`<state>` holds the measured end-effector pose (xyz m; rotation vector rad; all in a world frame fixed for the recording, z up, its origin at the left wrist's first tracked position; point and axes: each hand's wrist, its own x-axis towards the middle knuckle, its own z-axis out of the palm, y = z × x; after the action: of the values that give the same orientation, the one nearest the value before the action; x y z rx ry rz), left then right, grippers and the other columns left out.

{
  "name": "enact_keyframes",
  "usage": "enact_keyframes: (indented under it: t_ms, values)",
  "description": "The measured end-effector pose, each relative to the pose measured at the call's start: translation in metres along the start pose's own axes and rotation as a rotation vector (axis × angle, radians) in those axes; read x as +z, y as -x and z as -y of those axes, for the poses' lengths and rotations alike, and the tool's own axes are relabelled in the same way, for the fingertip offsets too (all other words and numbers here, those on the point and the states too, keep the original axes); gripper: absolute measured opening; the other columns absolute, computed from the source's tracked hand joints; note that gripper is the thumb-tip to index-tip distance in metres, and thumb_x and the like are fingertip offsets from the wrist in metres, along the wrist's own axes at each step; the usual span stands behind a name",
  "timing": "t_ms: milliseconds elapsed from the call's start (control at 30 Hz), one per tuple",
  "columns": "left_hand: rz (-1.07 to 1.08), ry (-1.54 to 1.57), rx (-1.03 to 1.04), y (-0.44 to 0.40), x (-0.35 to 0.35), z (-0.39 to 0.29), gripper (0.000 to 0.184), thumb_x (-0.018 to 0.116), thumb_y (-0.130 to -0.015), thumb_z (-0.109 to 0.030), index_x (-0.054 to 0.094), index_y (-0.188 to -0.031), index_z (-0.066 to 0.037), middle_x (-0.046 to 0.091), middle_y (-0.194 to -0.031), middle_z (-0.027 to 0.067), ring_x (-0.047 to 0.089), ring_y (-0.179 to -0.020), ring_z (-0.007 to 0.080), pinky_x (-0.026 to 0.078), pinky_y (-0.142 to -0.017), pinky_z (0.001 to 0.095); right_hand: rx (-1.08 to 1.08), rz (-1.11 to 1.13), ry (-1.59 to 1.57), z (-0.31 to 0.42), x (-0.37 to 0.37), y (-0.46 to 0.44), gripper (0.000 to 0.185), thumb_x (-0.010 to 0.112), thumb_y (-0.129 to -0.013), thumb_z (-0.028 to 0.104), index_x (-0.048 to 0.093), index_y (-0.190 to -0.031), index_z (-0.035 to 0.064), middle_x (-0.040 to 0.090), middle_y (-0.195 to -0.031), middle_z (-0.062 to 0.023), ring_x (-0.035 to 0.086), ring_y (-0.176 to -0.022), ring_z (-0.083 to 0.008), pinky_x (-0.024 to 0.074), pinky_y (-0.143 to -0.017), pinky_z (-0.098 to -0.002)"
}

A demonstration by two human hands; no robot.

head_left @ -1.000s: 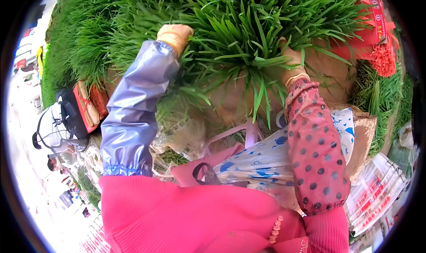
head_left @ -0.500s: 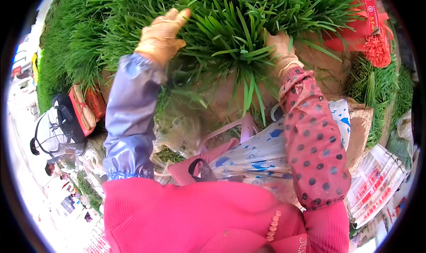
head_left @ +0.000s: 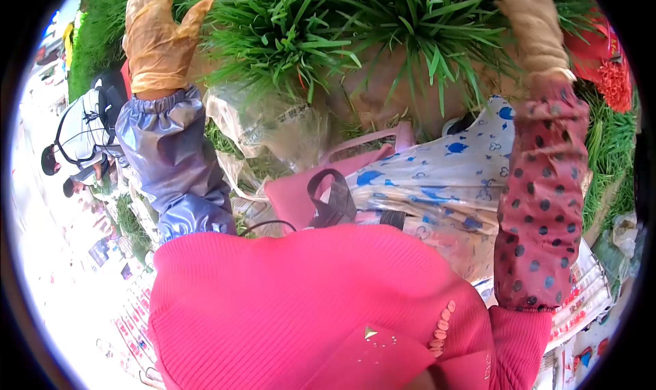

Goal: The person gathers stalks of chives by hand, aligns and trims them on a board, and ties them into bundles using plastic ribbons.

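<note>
Long green grass-like leaves [head_left: 294, 34] lie in a thick pile across the top of the view. At the upper left, my left hand [head_left: 160, 38], in an orange-tan glove, has its fingers spread over the leaves with nothing in them. My right hand [head_left: 533, 28], also gloved, is at the upper right beside the leaves; its fingers are apart but blurred, and nothing shows in them. A shiny purple-blue sleeve [head_left: 171, 157] covers my left forearm. On my right forearm is a red sleeve [head_left: 543, 198] with dark dots.
A white bag with blue prints [head_left: 437, 161] lies below the pile, near a pink strap and pink piece [head_left: 294, 192]. Clear plastic [head_left: 280, 127] is left of them. Red ribbon [head_left: 615, 82] is at right, a black and white bag [head_left: 82, 127] at left, printed sheets [head_left: 588, 294] lower right.
My left hand has moved left and its fingers have spread. My right hand has come out of the leaves, up and to the right. The leaves between the hands show more fully.
</note>
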<state>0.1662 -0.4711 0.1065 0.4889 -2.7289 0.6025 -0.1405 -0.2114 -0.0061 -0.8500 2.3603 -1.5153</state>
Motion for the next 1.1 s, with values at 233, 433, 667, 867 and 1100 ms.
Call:
enact_keyframes:
  t_ms: [233,433,667,867,1100]
  values:
    - [-0.069,0.653,0.230,-0.039,-0.043,-0.106,0.045,0.069,-0.079,-0.001,0.058,-0.123,0.001,0.062,-0.120,0.0167,0.056,-0.115,0.0329,0.045,-0.096,0.0371,-0.179,-0.222,-0.097,0.024,-0.132,0.095,0.034,0.059,-0.092,0.009,0.056,-0.125,0.0038,0.063,-0.096,-0.0001,0.056,-0.080,-0.0059,0.0472,-0.073,-0.0207]
    - [0.275,0.880,0.624,-0.058,-0.002,-0.224,0.040,0.061,-0.089,-0.005,0.054,-0.128,0.000,0.059,-0.126,0.0152,0.056,-0.116,0.0322,0.044,-0.098,0.0395,0.232,-0.887,0.271,0.001,-0.228,0.321,0.016,0.059,-0.087,0.005,0.063,-0.103,0.0030,0.063,-0.081,-0.0083,0.059,-0.072,-0.0178,0.0472,-0.066,-0.0299]
    - [0.455,1.024,0.857,-0.112,-0.011,-0.299,0.047,0.060,-0.087,-0.003,0.049,-0.133,0.002,0.057,-0.130,0.0130,0.054,-0.119,0.0275,0.042,-0.101,0.0346,1.447,-0.891,0.288,0.059,-0.133,0.602,0.024,0.052,-0.088,0.021,0.060,-0.102,0.0034,0.061,-0.087,-0.0237,0.060,-0.083,-0.0387,0.0460,-0.074,-0.0422]
    - [0.544,0.889,1.042,-0.118,-0.044,-0.351,0.048,0.057,-0.087,0.004,0.048,-0.134,0.001,0.055,-0.133,0.0140,0.053,-0.122,0.0263,0.045,-0.098,0.0313,1.635,-1.103,0.014,0.059,-0.002,0.703,0.023,0.055,-0.086,0.025,0.061,-0.099,0.0064,0.063,-0.087,-0.0207,0.061,-0.085,-0.0377,0.0468,-0.075,-0.0423]
    - [0.618,0.659,1.174,-0.107,-0.081,-0.403,0.051,0.059,-0.085,0.001,0.048,-0.135,-0.001,0.057,-0.130,0.0157,0.055,-0.120,0.0278,0.041,-0.100,0.0343,1.444,-1.287,-0.163,-0.015,0.020,0.710,0.022,0.055,-0.086,0.025,0.062,-0.098,0.0074,0.065,-0.087,-0.0188,0.061,-0.086,-0.0360,0.0471,-0.078,-0.0396]
